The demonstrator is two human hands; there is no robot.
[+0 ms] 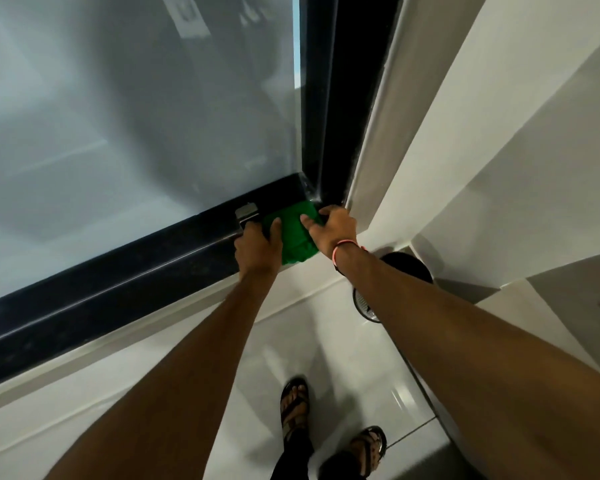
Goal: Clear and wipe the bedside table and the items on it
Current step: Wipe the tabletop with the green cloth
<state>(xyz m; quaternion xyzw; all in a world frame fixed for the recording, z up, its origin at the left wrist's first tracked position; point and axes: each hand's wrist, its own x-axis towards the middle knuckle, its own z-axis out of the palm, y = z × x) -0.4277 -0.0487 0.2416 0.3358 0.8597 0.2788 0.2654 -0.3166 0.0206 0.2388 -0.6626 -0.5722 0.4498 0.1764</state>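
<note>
Soft, dim daylight comes through the frosted window pane (125, 109), which shows hazy grey shadows. The glossy floor tiles (347, 368) carry pale glare streaks. Wide-angle distortion bends the dark sill (118, 289) and stretches the forearms; detail is slightly soft.

One head-worn wide-angle camera looks forward and steeply down from the person's standing height. Both forearms run from the lower edge toward 12 o'clock, meeting at a dark window sill (125, 289) near frame centre, close at arm's reach. Frosted glass (118, 109) fills the 10 to 12 o'clock area; a white wall (499, 133) rises at 2 o'clock. The glossy floor (291, 348) and sandalled feet (329, 427) sit at 6 o'clock (verticals lean strongly, as wide lenses do).
</note>
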